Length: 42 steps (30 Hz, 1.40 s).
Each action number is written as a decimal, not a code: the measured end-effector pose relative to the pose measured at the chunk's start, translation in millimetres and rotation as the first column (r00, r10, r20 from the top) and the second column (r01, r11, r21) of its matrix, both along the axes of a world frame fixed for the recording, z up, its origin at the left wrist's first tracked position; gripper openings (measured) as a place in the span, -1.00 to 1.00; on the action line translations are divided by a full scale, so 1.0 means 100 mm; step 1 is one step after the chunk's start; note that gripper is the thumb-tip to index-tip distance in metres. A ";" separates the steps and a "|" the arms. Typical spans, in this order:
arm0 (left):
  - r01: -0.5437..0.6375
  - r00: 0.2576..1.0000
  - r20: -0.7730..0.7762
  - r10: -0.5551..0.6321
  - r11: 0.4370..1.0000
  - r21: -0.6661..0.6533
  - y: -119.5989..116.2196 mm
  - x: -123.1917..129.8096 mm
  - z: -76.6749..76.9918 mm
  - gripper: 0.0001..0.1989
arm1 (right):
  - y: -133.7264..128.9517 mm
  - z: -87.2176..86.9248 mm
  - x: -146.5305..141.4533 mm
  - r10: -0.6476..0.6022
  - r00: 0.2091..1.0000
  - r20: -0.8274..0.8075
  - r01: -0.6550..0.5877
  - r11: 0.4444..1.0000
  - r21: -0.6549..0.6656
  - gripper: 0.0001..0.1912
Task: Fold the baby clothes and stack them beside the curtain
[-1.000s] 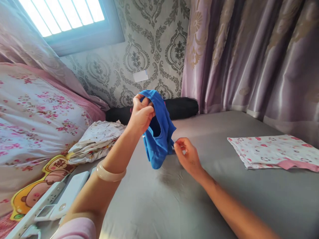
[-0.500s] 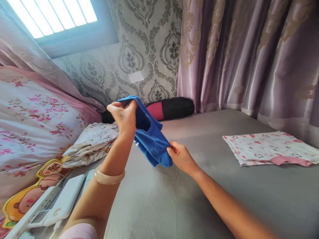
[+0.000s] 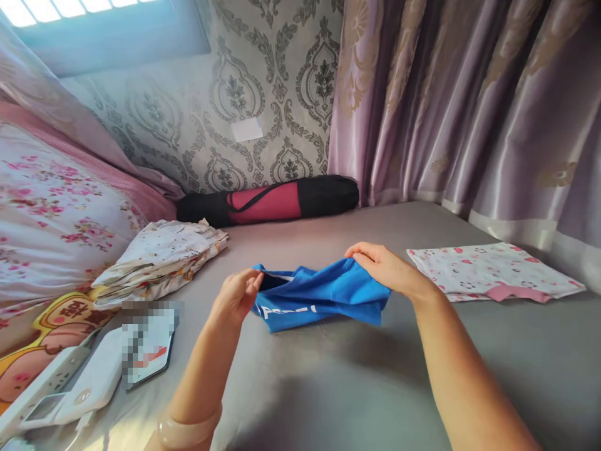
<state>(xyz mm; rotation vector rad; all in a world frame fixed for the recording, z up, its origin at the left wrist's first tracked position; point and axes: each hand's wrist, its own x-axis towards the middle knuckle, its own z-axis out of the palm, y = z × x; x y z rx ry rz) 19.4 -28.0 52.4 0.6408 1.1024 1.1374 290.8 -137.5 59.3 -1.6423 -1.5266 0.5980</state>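
A blue T-shirt (image 3: 328, 291) with white lettering on its front is stretched between my hands, just above the grey bed sheet. My left hand (image 3: 236, 292) pinches its left end beside an opening whose inside looks dark. The upper right part of the cloth is gripped by my right hand (image 3: 384, 266), thumb and fingers closed on it. Folds run across the middle, and part of the lettering is lost in them. To the right of my right hand lies a folded white garment (image 3: 469, 269) with a red and pink print and a pink edge.
A stack of folded light printed clothes (image 3: 162, 254) lies at left beside a floral pillow (image 3: 70, 213). Nearer are a phone (image 3: 157, 351), a white power bank (image 3: 101, 369) and a power strip (image 3: 47, 379). A black and red long bag (image 3: 272, 202) rests along the wall.
The T-shirt has come down and turned to lie sideways, its lettering now showing. My left hand has lowered; my right hand has risen and moved right.
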 end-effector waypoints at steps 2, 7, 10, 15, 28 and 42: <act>0.042 0.999 -0.018 -0.045 0.991 -0.130 -0.05 0.02 -0.19 -0.74 | 0.09 -0.24 0.21 -0.004 0.997 0.082 0.018 0.986 -0.165 -0.78; 0.008 0.999 -0.033 -0.016 0.973 -0.231 -0.17 0.09 -0.45 -0.71 | 0.14 -0.53 0.34 0.053 0.965 0.255 0.100 0.829 -0.550 -0.83; 0.027 0.998 -0.055 -0.034 0.993 -0.115 -0.27 0.08 -0.43 -0.58 | 0.10 -0.44 0.25 0.035 0.935 0.353 0.152 0.860 -0.488 -0.80; 0.362 0.881 -0.408 -0.238 0.895 0.259 -0.35 0.18 -0.40 -0.73 | 0.13 -0.29 0.04 0.073 0.915 0.396 0.062 0.946 -0.318 -0.78; 0.650 0.403 -0.914 -0.040 0.716 0.255 -0.29 0.85 -0.69 -0.88 | 0.21 -0.46 -0.18 0.181 0.910 0.373 -0.085 0.962 -0.258 -0.84; 0.511 0.844 -0.441 -0.304 0.707 0.490 -0.40 0.79 -0.72 -0.85 | 0.16 -0.36 -0.35 0.019 0.965 0.260 -0.004 0.998 -0.058 -0.91</act>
